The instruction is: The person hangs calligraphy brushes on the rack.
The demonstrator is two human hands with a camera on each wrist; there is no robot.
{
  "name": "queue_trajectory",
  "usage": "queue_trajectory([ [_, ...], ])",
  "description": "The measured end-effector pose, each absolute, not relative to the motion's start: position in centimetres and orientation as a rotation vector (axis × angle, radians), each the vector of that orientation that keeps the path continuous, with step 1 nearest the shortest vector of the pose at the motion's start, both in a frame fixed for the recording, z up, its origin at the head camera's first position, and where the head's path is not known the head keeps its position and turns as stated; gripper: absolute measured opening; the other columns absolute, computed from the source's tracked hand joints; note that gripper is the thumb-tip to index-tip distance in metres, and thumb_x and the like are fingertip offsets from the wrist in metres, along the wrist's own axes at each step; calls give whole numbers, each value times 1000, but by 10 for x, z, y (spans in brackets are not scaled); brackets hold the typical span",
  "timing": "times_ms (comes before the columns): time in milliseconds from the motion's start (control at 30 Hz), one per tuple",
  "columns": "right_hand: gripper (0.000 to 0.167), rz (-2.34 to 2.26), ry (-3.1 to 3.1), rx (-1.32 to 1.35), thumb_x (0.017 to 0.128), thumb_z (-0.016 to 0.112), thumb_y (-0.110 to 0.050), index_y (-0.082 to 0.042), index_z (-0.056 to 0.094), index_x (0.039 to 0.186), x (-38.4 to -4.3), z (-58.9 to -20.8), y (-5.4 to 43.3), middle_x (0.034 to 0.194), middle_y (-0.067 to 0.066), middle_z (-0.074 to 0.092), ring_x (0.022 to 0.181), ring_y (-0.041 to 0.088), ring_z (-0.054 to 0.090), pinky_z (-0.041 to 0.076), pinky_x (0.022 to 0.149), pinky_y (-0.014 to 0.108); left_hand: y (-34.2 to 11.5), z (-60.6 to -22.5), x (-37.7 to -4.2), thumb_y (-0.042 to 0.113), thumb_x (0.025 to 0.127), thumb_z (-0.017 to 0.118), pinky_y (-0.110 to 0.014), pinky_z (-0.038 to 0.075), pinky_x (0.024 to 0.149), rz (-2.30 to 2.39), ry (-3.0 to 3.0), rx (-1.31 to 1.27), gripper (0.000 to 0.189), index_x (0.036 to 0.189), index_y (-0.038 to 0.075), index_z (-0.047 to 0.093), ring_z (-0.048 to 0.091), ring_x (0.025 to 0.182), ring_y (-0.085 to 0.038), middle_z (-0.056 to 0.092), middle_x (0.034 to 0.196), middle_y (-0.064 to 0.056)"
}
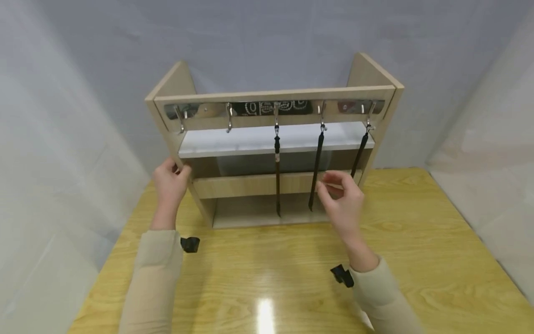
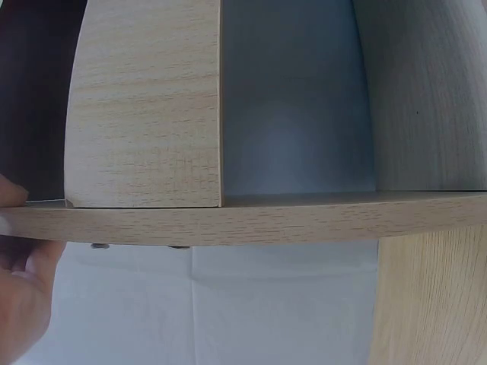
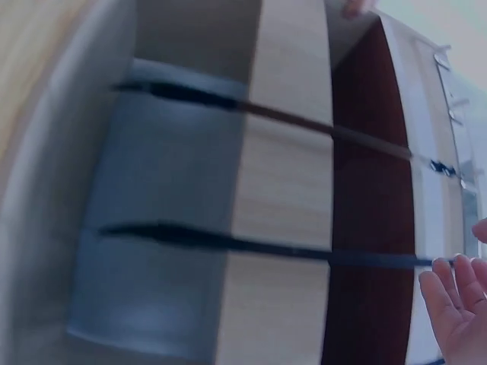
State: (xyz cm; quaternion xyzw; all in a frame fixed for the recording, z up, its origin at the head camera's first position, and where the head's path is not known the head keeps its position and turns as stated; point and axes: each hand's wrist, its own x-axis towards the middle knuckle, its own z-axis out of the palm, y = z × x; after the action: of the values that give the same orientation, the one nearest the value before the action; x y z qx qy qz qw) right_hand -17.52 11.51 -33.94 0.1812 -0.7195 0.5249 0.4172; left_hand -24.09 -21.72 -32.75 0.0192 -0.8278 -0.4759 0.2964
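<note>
My left hand grips the left side panel of a small wooden shelf, thumb on one face and fingers on the other. Three calligraphy brushes hang tips down from a metal hook rail along the top. One, with a brown handle, is on the middle hook; a dark brush hangs to its right. The rightmost brush is partly hidden behind my right hand. That hand is beside the dark brush, fingers loosely bent and nothing held between them. In the right wrist view its fingertips overlap the dark handle's upper end.
The two left hooks carry nothing. The shelf has a white upper board and a wooden crossbar. It stands on a wood-grain table, with pale cloth behind and at both sides.
</note>
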Motion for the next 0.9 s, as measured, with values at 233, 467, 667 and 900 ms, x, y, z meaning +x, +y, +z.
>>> queue_trajectory([
  [233, 21, 1309, -1751, 357, 71, 62, 13, 13, 55, 91, -173, -330, 141, 80, 16, 59, 76, 9, 57, 49, 64, 15, -217, -329, -239, -1, 77, 49, -39, 50, 76, -1291, -2186, 40, 11, 76, -10, 56, 58, 94, -30, 62, 86, -25],
  [467, 22, 1315, -1769, 209, 74, 62, 8, 13, 56, 94, -176, -327, 164, 82, 0, 58, 77, 9, 57, 48, 66, 15, -218, -328, -240, -1, 77, 49, -34, 50, 74, -1323, -2178, 32, 13, 79, -9, 58, 58, 96, -26, 62, 89, -23],
  [667, 20, 1287, -1805, 105, 75, 63, 4, 13, 57, 92, -181, -327, 183, 81, -2, 58, 76, 10, 56, 47, 65, 12, -218, -327, -240, 0, 77, 49, -33, 50, 71, -1303, -2185, 35, 13, 79, -8, 58, 58, 95, -25, 62, 89, -21],
  [900, 19, 1228, -1842, 41, 76, 62, 2, 12, 58, 92, -191, -329, 200, 81, 7, 60, 76, 9, 57, 47, 65, 11, -218, -327, -241, -2, 76, 49, -38, 50, 76, -1306, -2188, 45, 15, 84, -10, 59, 57, 97, -27, 62, 94, -23],
])
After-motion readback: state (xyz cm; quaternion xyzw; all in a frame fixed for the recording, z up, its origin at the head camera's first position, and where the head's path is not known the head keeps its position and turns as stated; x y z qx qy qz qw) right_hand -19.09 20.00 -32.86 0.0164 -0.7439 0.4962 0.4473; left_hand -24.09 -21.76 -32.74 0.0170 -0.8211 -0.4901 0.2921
